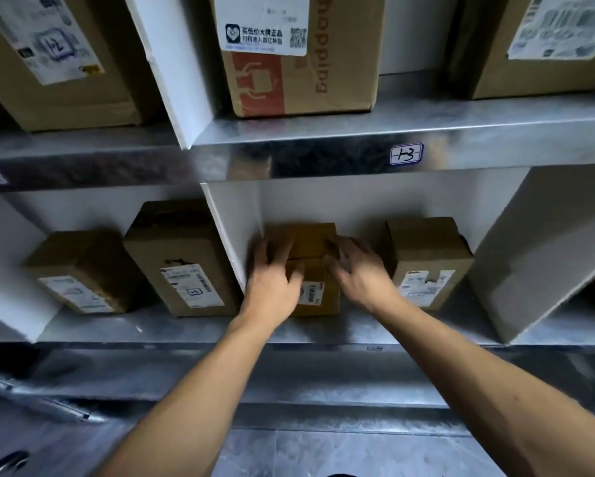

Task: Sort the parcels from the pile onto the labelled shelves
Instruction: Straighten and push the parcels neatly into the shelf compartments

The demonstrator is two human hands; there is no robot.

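A small brown cardboard parcel (pixel 311 244) with a white label on its front stands on the lower metal shelf (pixel 323 330), in the compartment under the "1-3" tag (pixel 406 153), close to the white divider (pixel 228 232) on its left. My left hand (pixel 272 273) lies over the parcel's left front and top, fingers spread. On the parcel's right side rests my right hand (pixel 358 270), its fingers lightly bent on the top edge. Both forearms reach up from below.
Another labelled brown box (pixel 426 259) stands to the right in the same compartment. Two boxes (pixel 182 256) (pixel 82 270) sit in the left compartment. Larger boxes (pixel 303 56) fill the upper shelf. A slanted white divider (pixel 537 249) closes the right side.
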